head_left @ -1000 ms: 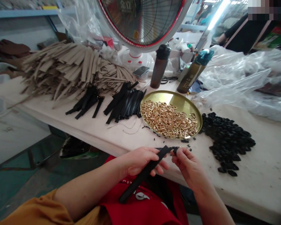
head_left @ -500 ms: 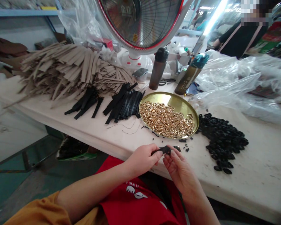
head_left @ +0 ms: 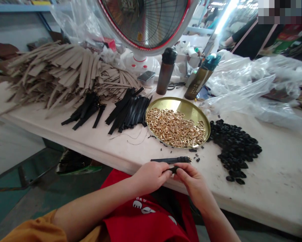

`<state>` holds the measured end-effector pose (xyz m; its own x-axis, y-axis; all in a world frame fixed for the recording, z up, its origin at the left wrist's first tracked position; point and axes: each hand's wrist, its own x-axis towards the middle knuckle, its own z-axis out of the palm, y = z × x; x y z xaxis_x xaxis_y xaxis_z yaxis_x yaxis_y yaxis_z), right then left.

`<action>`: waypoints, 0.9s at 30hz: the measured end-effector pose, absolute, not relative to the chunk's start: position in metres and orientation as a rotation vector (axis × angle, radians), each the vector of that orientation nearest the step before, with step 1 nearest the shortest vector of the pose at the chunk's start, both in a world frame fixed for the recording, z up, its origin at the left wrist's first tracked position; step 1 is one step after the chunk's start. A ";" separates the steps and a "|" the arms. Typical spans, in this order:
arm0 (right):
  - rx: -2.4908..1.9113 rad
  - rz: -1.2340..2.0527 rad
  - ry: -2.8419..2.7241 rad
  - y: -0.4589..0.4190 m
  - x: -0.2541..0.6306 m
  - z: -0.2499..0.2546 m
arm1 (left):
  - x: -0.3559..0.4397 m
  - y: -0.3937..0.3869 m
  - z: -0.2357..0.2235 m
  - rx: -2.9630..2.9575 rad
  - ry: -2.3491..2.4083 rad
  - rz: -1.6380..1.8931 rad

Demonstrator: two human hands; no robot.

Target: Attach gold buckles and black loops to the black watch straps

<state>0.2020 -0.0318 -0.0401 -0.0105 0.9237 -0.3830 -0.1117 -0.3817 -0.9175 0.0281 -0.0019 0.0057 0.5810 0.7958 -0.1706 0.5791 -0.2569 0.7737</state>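
My left hand and my right hand meet at the table's front edge, both pinched on a small black strap piece between their fingertips. Just beyond them a finished black strap lies flat on the table. A round gold tray holds a heap of gold metal buckles. To its right lies a pile of small black loops. Left of the tray lie bundles of black straps.
A big heap of tan strips fills the table's back left. A fan, two bottles and a phone stand behind the tray. Clear plastic bags cover the right. Another person works at the far right.
The long black strap that my left hand held has been drawn up and now lies on the table. Both hands have closed together on a small black piece.
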 end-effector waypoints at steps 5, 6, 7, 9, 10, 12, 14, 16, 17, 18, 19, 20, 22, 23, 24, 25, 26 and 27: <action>-1.348 1.478 -0.873 -0.031 0.194 -0.041 | 0.034 -0.004 0.003 1.903 1.137 0.365; -1.334 1.466 -0.890 -0.032 0.192 -0.041 | 0.034 -0.004 0.003 1.895 1.144 0.374; -1.318 1.469 -0.911 -0.032 0.192 -0.040 | 0.034 -0.004 0.002 1.884 1.144 0.370; -1.308 1.484 -0.943 -0.032 0.193 -0.039 | 0.030 -0.003 0.002 1.836 1.122 0.317; -1.320 1.481 -0.939 -0.032 0.195 -0.039 | 0.028 -0.003 0.003 1.797 1.102 0.272; -1.350 1.452 -0.867 -0.033 0.196 -0.039 | 0.024 -0.003 0.004 1.725 1.074 0.213; -1.326 1.453 -0.735 -0.034 0.191 -0.040 | 0.022 -0.004 0.006 1.690 1.086 0.253; -1.228 1.531 -0.638 -0.036 0.179 -0.040 | 0.024 -0.004 0.007 1.665 1.110 0.354; -1.185 1.575 -0.625 -0.036 0.174 -0.039 | 0.024 -0.004 0.007 1.639 1.114 0.394; -1.166 1.604 -0.644 -0.036 0.170 -0.037 | 0.025 -0.003 0.007 1.611 1.113 0.418; -1.178 1.607 -0.697 -0.035 0.168 -0.036 | 0.024 -0.001 0.007 1.589 1.105 0.436; -1.221 1.573 -0.779 -0.031 0.171 -0.034 | 0.024 0.001 0.006 1.576 1.091 0.451; -1.350 1.397 -0.996 -0.014 0.186 -0.030 | 0.020 0.009 0.005 1.553 1.071 0.484; -1.418 1.260 -1.104 -0.001 0.199 -0.028 | 0.018 0.013 0.005 1.534 1.078 0.502; -1.481 1.094 -1.195 0.015 0.212 -0.028 | 0.017 0.017 0.004 1.507 1.098 0.519; -1.556 0.921 -1.273 0.032 0.226 -0.028 | 0.016 0.021 0.003 1.472 1.128 0.537; -1.653 0.760 -1.359 0.051 0.238 -0.029 | 0.015 0.024 0.002 1.438 1.160 0.556; -1.779 0.603 -1.471 0.069 0.247 -0.030 | 0.015 0.026 0.001 1.410 1.185 0.579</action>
